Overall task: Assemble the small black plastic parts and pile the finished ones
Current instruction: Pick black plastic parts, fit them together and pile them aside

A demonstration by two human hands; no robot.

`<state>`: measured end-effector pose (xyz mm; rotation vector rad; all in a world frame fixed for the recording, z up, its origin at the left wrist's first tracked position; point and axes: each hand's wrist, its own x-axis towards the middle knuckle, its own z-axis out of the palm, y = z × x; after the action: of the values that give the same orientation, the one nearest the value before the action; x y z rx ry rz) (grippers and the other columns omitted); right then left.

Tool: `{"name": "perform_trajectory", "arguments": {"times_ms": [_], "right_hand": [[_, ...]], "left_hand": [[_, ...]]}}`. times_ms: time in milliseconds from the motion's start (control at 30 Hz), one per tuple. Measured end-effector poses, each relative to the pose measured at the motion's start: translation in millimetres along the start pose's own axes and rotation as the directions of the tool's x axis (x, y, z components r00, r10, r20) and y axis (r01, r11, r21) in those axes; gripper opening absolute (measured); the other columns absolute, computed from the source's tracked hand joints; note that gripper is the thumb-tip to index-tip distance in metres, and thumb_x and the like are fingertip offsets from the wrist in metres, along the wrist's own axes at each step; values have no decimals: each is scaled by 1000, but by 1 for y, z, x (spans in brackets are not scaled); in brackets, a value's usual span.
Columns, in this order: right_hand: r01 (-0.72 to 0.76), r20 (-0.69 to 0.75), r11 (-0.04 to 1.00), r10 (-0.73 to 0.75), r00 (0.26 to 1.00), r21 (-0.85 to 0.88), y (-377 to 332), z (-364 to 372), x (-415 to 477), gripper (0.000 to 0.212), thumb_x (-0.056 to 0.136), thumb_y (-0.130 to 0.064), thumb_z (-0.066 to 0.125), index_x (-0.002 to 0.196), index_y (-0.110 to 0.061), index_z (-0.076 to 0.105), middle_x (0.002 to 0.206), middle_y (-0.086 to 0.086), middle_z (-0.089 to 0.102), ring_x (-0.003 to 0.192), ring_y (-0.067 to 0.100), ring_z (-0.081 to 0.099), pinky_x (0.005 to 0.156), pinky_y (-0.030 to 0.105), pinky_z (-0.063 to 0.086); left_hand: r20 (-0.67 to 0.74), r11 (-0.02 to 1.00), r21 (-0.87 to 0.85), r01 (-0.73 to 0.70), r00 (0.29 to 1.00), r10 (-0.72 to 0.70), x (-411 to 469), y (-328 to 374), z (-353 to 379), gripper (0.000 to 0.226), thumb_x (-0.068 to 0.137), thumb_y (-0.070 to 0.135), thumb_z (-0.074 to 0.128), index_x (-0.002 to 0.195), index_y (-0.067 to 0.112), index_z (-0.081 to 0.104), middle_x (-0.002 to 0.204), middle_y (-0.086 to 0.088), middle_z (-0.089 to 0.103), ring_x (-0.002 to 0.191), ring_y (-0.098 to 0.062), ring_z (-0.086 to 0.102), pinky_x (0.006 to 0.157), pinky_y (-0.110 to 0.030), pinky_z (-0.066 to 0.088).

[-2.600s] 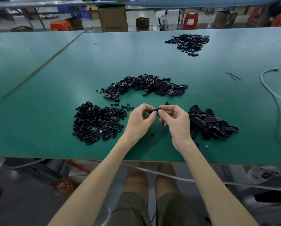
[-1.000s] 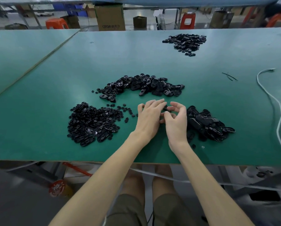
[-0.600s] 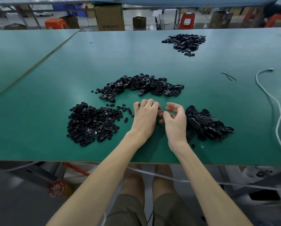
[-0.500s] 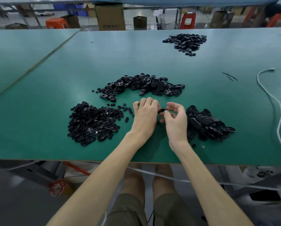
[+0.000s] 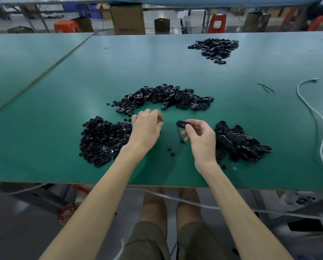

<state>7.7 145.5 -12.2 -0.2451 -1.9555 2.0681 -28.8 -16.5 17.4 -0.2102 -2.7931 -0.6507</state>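
Note:
My right hand (image 5: 201, 137) pinches a small black oval part (image 5: 181, 124) between thumb and fingertips, just above the green table (image 5: 63, 94). My left hand (image 5: 146, 128) hovers apart from it to the left, its fingers loosely curled; whether it holds anything I cannot tell. A heap of small black pieces (image 5: 102, 137) lies left of that hand. A curved row of larger black parts (image 5: 166, 98) lies beyond both hands. Another pile of black parts (image 5: 239, 141) sits right of my right hand. A thin black strip (image 5: 179, 134) lies under the held part.
A further pile of black parts (image 5: 214, 48) lies at the far right of the table. A white cable (image 5: 314, 113) runs along the right side. Two tiny loose pieces (image 5: 171, 151) lie near the front edge. Boxes and red stools stand beyond the table.
My hands were pressed together over the table; they have since separated. The left one moved left, and the right one lifted with the black oval part pinched in it.

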Motion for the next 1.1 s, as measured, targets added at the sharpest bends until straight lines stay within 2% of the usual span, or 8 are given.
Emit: {"name": "perform_trajectory", "arguments": {"times_ms": [100,200,333,533,767,833,967,1100], "right_hand": [[3,7,1000,-3,1000,-6,-1,0,0,13,100,-2,61,105,-12,69,90,7,74,68,4,68,64,19,52],[3,12,1000,-3,1000,-9,-2,0,-1,13,100,-2,61,105,-11,69,89,4,74,70,5,69,64,19,53],[6,15,1000,-6,1000,-12,-3,0,-3,13,100,-2,61,104,-12,68,91,3,73,70,5,69,64,19,53],[9,7,1000,-9,1000,-10,-4,0,-3,13,100,-2,61,104,-12,68,93,3,73,71,5,69,63,19,52],[2,14,1000,-2,1000,-11,-3,0,-4,12,100,-2,61,103,-11,69,90,1,73,70,5,69,64,20,52],[2,12,1000,-2,1000,-7,-3,0,-4,11,100,-3,62,103,-11,68,89,1,73,70,5,69,64,20,53],[2,-1,1000,-2,1000,8,-3,-1,-4,10,100,-4,62,103,-11,68,88,2,73,70,7,70,62,19,52],[-1,-5,1000,2,1000,22,-3,-1,-3,11,100,-4,62,103,-13,68,92,3,74,73,9,72,62,20,54]], "left_hand": [[95,990,139,14,995,-27,-1,-11,-8,10,99,30,66,106,24,70,108,0,61,112,-25,48,96,-40,23],[102,989,145,6,995,-21,-5,-12,-8,7,99,29,66,101,24,69,104,1,59,108,-24,47,87,-37,17],[112,983,183,-15,994,-6,-6,-9,-6,6,102,24,61,101,23,66,106,0,56,109,-25,46,93,-40,20],[128,995,83,-57,991,46,-8,-5,-6,10,101,32,63,109,28,67,108,3,55,109,-20,44,90,-36,16],[140,993,85,-85,987,73,-8,0,-2,3,100,23,65,97,24,64,103,4,57,106,-20,45,87,-35,17],[119,997,9,-73,990,72,-10,4,1,7,100,20,63,95,23,61,98,5,61,100,-19,50,86,-35,20],[101,860,-501,94,994,-50,-13,14,8,11,94,14,72,90,21,64,82,7,66,73,2,58,76,-20,43],[21,748,-657,94,994,-106,-21,24,20,13,94,7,72,92,18,65,83,0,70,75,-14,67,78,-26,54]]}}
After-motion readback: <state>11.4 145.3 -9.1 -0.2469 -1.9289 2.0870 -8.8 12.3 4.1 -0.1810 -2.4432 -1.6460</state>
